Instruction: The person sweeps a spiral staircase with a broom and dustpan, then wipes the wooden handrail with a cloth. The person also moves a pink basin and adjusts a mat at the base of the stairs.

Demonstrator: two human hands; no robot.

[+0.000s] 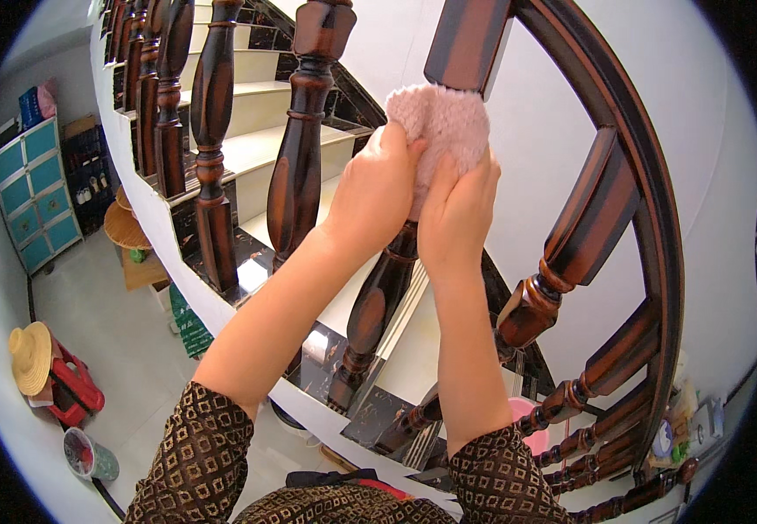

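Observation:
A fluffy pink cleaning cloth is wrapped around the upper part of a dark brown turned wooden baluster. My left hand grips the cloth on its left side, thumb up. My right hand presses round the cloth from the right, fingers partly hidden behind it. The baluster's square top block shows just above the cloth, and its lower shaft comes out beneath my hands. The curved wooden handrail sweeps down on the right.
More balusters stand to the left, beside pale stair treads with black stone edges. On the floor below are a teal cabinet, a straw hat on a red stool and a waste bin. A pink basin is behind lower balusters.

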